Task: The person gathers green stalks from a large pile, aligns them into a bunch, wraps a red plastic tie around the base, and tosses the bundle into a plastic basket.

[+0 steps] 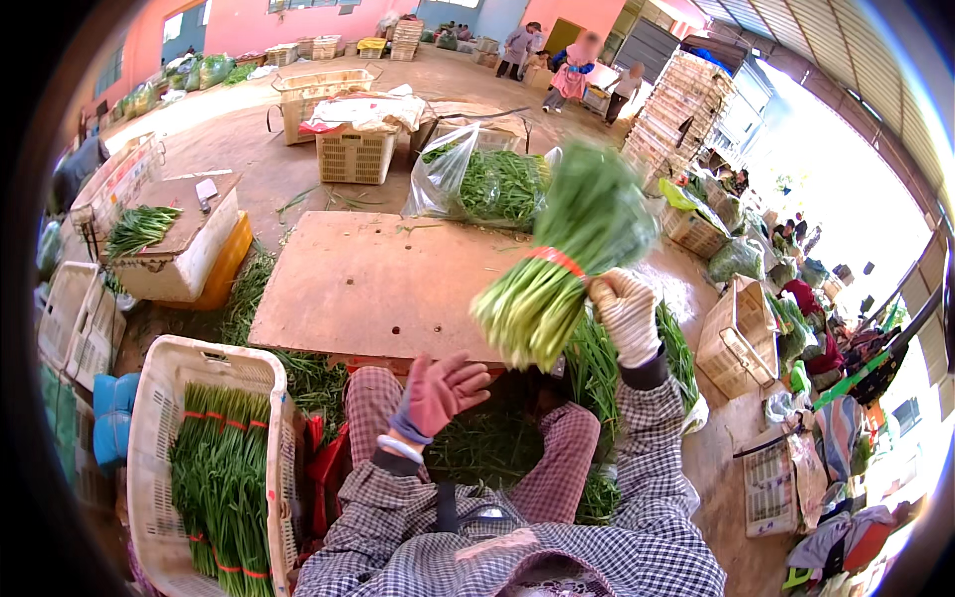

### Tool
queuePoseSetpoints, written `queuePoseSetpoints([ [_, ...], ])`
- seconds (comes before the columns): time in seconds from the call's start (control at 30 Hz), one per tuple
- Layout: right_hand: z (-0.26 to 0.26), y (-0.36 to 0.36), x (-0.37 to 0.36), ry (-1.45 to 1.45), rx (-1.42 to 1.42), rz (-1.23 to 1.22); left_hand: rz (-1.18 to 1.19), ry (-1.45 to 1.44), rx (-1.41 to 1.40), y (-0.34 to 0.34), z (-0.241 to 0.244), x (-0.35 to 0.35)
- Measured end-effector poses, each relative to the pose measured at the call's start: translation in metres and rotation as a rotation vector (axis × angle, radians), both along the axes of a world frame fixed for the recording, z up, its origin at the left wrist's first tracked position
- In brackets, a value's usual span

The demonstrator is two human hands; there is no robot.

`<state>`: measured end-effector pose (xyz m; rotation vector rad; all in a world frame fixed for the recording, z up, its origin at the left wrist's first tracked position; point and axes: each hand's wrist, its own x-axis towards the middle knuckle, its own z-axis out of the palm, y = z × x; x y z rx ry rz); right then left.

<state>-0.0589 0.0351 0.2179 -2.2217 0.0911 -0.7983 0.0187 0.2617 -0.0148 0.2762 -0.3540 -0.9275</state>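
My right hand (625, 313), in a pale knit glove, grips a large bundle of leafy green stalks (556, 283) at its orange-red band. The bundle is tilted over the right end of a low board table (358, 276), its pale cut ends towards me and its blurred leaves pointing away. My left hand (442, 392), in a pink glove with a purple cuff, is empty with its fingers apart near the table's front edge. At my left, a white plastic crate (280, 448) holds several banded green bundles (224, 477). Loose green stalks (593, 366) lie beside my right knee.
A clear plastic bag of greens (496, 183) stands behind the table. Another board with a bundle and a phone-like object (205, 195) is at the left. Crates (739, 336) and bags line the right side. Trimmings (485, 448) litter the floor between my legs. Several people are farther back.
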Motion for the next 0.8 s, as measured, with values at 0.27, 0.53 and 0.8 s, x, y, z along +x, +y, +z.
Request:
queuePoseSetpoints([
  [0.27, -0.076, 0.093, 0.007, 0.208, 0.197, 0.349, 0.34, 0.13, -0.329, -0.01, 0.064, -0.018],
  [0.53, -0.091, 0.117, 0.03, 0.685, 0.282, 0.502, 0.499, 0.095, 0.027, 0.052, 0.053, -0.023],
  [0.8, -0.168, 0.107, 0.041, 0.481, 0.429, 0.55, 0.451, 0.153, 0.171, 0.093, 0.01, -0.018],
])
